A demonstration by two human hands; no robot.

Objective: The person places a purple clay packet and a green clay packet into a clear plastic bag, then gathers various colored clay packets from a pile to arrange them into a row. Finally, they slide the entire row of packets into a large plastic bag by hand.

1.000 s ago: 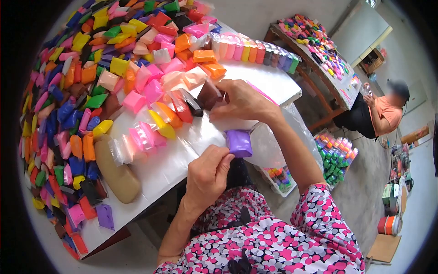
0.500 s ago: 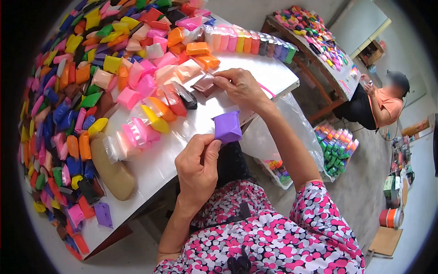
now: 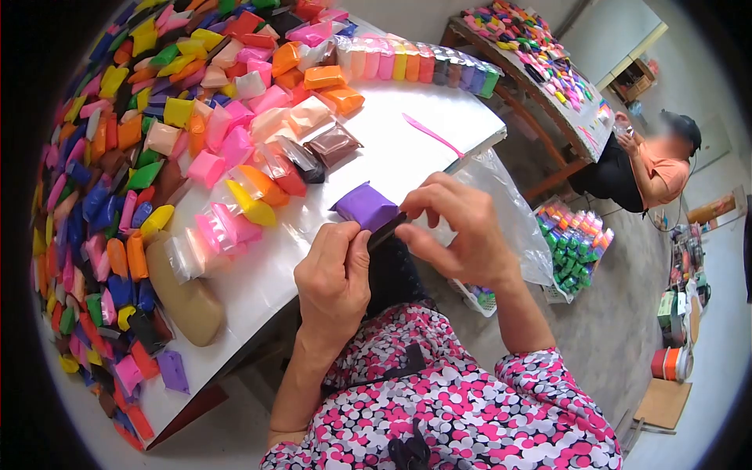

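Observation:
My left hand (image 3: 333, 274) pinches a purple plastic-wrapped packet (image 3: 366, 207) by its near edge, above the table's front edge. My right hand (image 3: 462, 231) is at the packet's right end, thumb and fingers apart and nothing held between them. Beyond the hands, a brown wrapped packet (image 3: 333, 143) lies at the end of a loose row on the white tabletop. Next to it in that row are a black packet (image 3: 304, 162), a red packet (image 3: 283, 174), an orange packet (image 3: 262, 186) and a yellow packet (image 3: 249, 204).
A large heap of coloured packets (image 3: 117, 188) covers the table's left side. A bagged strip of packets (image 3: 419, 64) lies along the back; a pink plastic tool (image 3: 432, 135) is near the right edge. Filled baskets (image 3: 580, 251) stand on the floor. Another person (image 3: 658, 168) sits at a second table.
My right hand has let go of the brown packet, now lying beside the black one, and moved back toward the purple packet. The left hand keeps its pinch, the purple packet slightly turned.

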